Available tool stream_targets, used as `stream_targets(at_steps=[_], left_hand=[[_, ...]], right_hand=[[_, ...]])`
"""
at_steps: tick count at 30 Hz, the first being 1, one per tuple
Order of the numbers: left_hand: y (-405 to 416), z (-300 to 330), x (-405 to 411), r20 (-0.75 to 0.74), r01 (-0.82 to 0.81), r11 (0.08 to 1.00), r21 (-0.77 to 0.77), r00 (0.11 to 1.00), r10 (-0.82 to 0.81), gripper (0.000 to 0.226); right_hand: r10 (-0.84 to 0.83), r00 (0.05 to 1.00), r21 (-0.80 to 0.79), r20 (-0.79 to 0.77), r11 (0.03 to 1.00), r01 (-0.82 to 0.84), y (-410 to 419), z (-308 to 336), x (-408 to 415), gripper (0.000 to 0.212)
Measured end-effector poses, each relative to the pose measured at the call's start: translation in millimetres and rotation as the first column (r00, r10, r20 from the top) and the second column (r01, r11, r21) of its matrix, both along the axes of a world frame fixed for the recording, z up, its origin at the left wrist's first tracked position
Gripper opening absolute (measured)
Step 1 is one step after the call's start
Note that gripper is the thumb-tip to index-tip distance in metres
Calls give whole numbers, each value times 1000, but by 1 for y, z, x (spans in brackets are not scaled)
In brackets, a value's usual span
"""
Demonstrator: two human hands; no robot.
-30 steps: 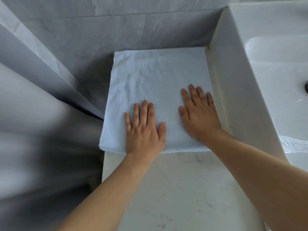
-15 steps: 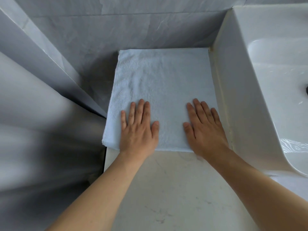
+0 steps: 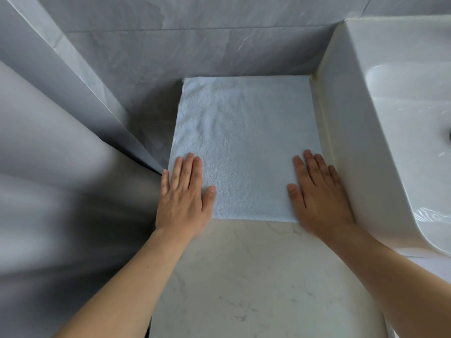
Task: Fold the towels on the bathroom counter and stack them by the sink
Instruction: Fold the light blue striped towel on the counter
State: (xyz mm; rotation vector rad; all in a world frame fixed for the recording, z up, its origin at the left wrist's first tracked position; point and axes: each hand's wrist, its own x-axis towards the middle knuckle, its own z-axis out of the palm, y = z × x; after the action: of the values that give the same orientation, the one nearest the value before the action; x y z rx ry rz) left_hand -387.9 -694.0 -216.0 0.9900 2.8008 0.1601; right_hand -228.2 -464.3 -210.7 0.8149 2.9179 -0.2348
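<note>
Both flat hands slid apart: left hand [image 3: 183,198], right hand [image 3: 317,196]. Pushing wider could wrinkle the towel [image 3: 244,147] off the table [image 3: 256,276].

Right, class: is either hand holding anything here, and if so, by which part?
Nothing is held. The left hand and right hand lie flat, fingers straight, pressing on the towel at its near corners.
</note>
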Motion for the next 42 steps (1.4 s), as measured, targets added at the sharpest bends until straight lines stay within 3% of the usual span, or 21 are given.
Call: stream_targets(at_steps=[7,10,13,15,17,19,23,26,29,32,36,42], left_hand=[[-15,-1,-6,27,-6,1000,18,1000,5,84],[-14,2,-4,19,-7,1000,-22,1000,7,83],[-10,10,-1,-107,-2,989,-147,994,-14,77],[-11,20,4,-179,93,982,-166,976,-122,75],[-15,25,10,-202,283,953,-111,932,-301,70],[-21,28,15,-198,425,901,-83,879,-433,59],[-18,44,12,-98,454,883,-122,879,-466,45],[-6,50,8,-121,466,863,-198,862,-493,43],[3,48,10,-150,423,860,-286,867,-476,48],[7,46,15,-200,330,901,-281,898,-392,40],[12,41,14,-212,255,946,-202,931,-297,20],[22,36,11,-135,185,964,-192,968,-213,9]], right_hand=[[-5,1000,2,29,1000,5,-2,4,1,73],[44,993,110,110,992,-56,-6,12,-2,71],[188,974,249,128,944,-215,-11,27,-7,53],[304,950,332,70,891,-309,-17,38,-12,36],[401,912,258,88,875,-410,-23,50,-15,31],[444,867,104,225,874,-475,-31,54,-14,33],[339,869,2,361,931,-364,-30,55,-8,48],[303,841,20,448,937,-348,-32,56,-13,57],[226,825,74,518,949,-306,-37,53,-17,63],[183,832,110,523,954,-279,-40,52,-22,63],[176,862,169,474,943,-286,-37,50,-20,46],[206,894,166,399,942,-291,-33,51,-10,28]])
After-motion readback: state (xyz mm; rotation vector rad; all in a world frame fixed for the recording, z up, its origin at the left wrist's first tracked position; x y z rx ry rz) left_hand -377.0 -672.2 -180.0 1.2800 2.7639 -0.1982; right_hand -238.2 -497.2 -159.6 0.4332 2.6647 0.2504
